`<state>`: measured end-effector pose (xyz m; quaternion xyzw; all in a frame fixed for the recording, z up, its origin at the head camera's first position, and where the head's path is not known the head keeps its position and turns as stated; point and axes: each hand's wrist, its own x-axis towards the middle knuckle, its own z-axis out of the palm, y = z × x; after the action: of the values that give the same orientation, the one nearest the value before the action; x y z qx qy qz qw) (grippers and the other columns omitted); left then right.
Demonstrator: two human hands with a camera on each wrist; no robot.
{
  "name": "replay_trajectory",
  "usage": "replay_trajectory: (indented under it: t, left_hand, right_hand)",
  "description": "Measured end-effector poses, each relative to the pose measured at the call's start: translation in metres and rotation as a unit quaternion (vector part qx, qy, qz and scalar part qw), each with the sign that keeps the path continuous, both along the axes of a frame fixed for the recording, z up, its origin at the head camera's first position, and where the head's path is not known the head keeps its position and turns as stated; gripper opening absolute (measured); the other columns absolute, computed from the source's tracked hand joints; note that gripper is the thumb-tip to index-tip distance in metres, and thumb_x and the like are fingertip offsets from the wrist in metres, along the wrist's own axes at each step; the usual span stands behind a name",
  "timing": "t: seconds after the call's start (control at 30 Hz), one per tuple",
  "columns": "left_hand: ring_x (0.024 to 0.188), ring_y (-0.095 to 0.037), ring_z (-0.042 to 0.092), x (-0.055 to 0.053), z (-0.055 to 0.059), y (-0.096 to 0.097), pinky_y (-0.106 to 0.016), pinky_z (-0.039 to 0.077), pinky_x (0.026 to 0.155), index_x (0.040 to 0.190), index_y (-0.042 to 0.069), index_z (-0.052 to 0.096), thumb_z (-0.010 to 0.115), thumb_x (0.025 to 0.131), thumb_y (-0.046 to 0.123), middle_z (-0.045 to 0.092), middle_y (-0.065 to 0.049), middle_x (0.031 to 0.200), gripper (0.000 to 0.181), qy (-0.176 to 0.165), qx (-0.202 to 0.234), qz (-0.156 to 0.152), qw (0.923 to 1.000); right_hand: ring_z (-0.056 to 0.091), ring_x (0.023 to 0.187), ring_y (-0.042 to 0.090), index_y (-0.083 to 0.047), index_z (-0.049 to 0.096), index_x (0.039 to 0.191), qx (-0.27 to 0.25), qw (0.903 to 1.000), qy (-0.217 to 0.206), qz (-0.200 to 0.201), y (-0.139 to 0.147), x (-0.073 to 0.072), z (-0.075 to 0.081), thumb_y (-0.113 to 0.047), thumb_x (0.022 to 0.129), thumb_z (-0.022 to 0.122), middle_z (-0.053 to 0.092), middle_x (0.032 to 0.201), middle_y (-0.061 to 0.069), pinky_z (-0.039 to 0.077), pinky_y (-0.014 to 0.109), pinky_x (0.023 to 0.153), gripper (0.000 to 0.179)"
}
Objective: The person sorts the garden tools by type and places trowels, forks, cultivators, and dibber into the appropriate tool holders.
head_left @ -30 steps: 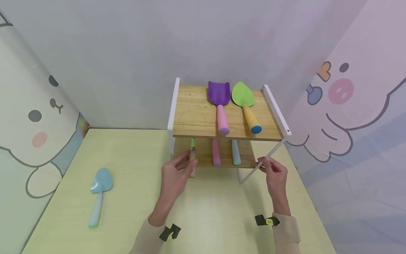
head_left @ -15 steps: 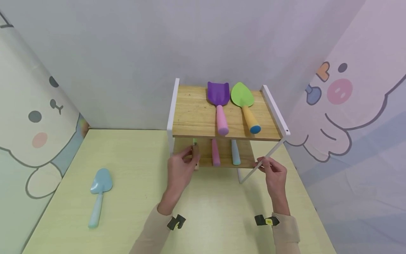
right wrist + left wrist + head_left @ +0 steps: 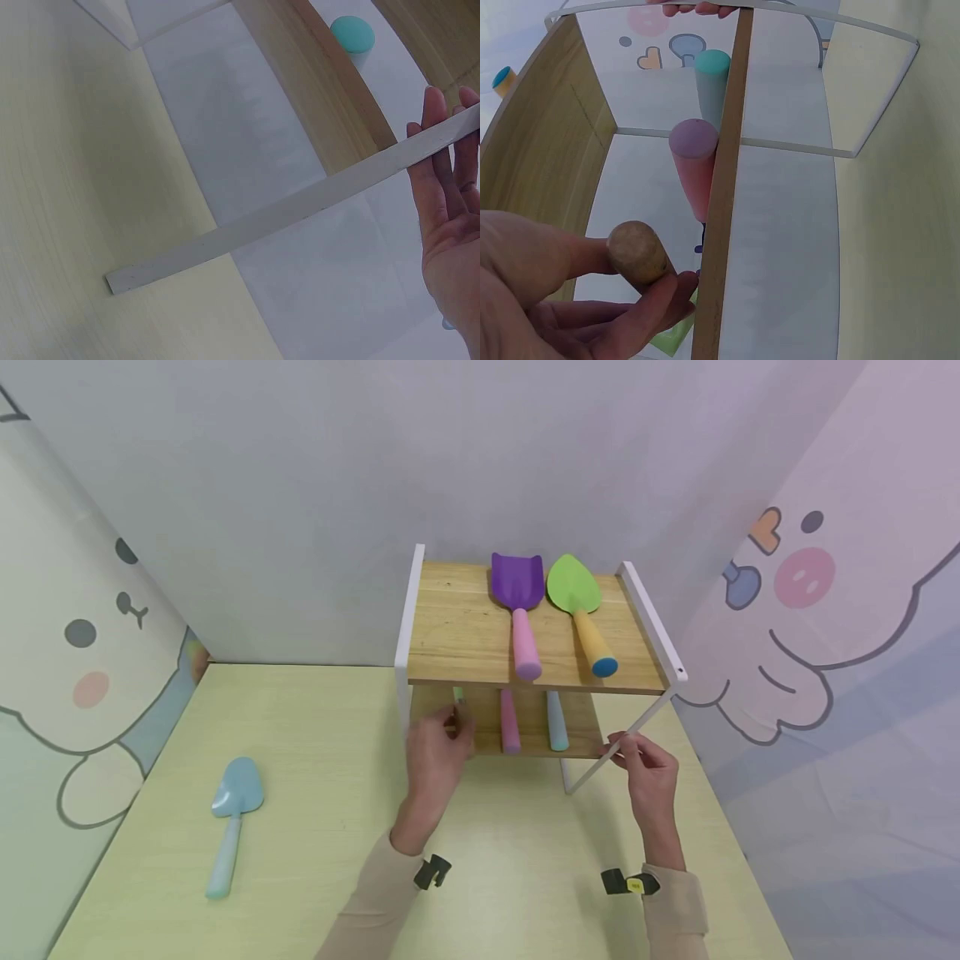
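Observation:
My left hand (image 3: pixel 438 752) is at the front left of the rack's lower shelf. In the left wrist view it pinches the wooden handle of a trowel (image 3: pixel 636 253), whose green blade shows partly below the fingers. To its right on that shelf lie a pink handle (image 3: pixel 510 722) and a pale blue handle (image 3: pixel 557 722); their blades are hidden under the top board. My right hand (image 3: pixel 651 772) holds the white slanting leg (image 3: pixel 262 225) at the right of the two-tier rack (image 3: pixel 450 639), its fingers reaching behind the bar.
On the top board lie a purple shovel (image 3: pixel 517 583) with a pink handle and a lime green trowel (image 3: pixel 573 587) with a yellow handle. A light blue trowel (image 3: pixel 238 789) lies on the table (image 3: pixel 315 827) at the left. A curtain (image 3: pixel 300 510) with cartoon animals stands behind.
My left hand has moved right and forward, sliding the wooden-handled trowel further into the lower shelf. The right hand stays at the rack's leg.

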<state>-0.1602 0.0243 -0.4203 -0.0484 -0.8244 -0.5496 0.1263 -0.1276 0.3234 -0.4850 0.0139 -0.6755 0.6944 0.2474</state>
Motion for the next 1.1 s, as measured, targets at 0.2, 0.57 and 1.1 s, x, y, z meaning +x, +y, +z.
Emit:
replay_trajectory:
  t: [0.2, 0.57, 1.1]
  left_hand:
    - [0.053, -0.019, 0.06, -0.004, -0.001, 0.005, -0.026, 0.048, 0.044, 0.081, -0.002, 0.069, 0.067, 0.096, 0.004, 0.064, -0.01, 0.065, 0.017, 0.005, -0.051, 0.03, 0.9982]
    - [0.056, -0.024, 0.052, -0.01, -0.009, 0.009, -0.036, 0.044, 0.052, 0.076, -0.001, 0.063, 0.068, 0.094, 0.0, 0.054, -0.007, 0.059, 0.019, 0.044, -0.111, 0.07, 0.9904]
    - [0.077, -0.042, 0.06, -0.013, -0.016, 0.013, -0.049, 0.05, 0.067, 0.097, -0.013, 0.07, 0.064, 0.097, -0.001, 0.065, -0.022, 0.076, 0.014, 0.083, -0.114, 0.095, 0.9854]
  right_hand:
    - [0.077, 0.08, 0.014, 0.012, 0.073, 0.101, -0.002, 1.0, 0.001, 0.001, -0.001, 0.0, 0.0, 0.0, 0.104, 0.057, 0.076, 0.091, 0.005, 0.061, 0.029, 0.079, 0.02]
    - [0.076, 0.08, 0.014, 0.013, 0.072, 0.1, 0.0, 1.0, -0.004, -0.004, -0.002, 0.0, 0.0, -0.001, 0.104, 0.057, 0.075, 0.091, 0.011, 0.06, 0.029, 0.08, 0.021]
    - [0.076, 0.081, 0.013, 0.013, 0.072, 0.101, 0.003, 1.0, -0.006, -0.005, 0.0, 0.0, -0.001, -0.002, 0.104, 0.058, 0.076, 0.091, 0.003, 0.061, 0.028, 0.08, 0.021]
